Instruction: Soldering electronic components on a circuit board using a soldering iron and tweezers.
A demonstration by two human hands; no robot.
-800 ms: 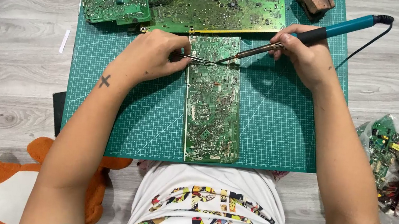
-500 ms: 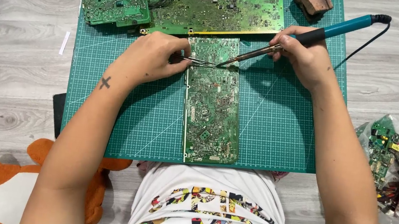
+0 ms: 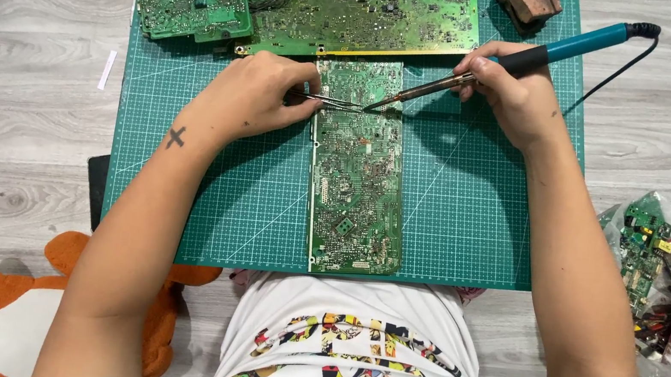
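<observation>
A long narrow green circuit board (image 3: 357, 174) lies lengthwise on a green cutting mat (image 3: 472, 198). My left hand (image 3: 257, 96) grips metal tweezers (image 3: 331, 102) whose tips rest on the board's upper part. In my right hand (image 3: 517, 91) is a soldering iron (image 3: 543, 56) with a teal and black handle; its tip meets the tweezers' tips on the board. The iron's black cord runs off to the upper right.
A large green circuit board (image 3: 360, 2) and a smaller one (image 3: 191, 5) lie at the mat's far edge, beside a brown block (image 3: 529, 0). A clear bag of electronic scrap (image 3: 668, 284) sits on the wooden floor at right. An orange and white plush toy (image 3: 0, 309) lies lower left.
Both hands stay almost still over the narrow board; the iron's tip and the tweezers remain together at the same spot.
</observation>
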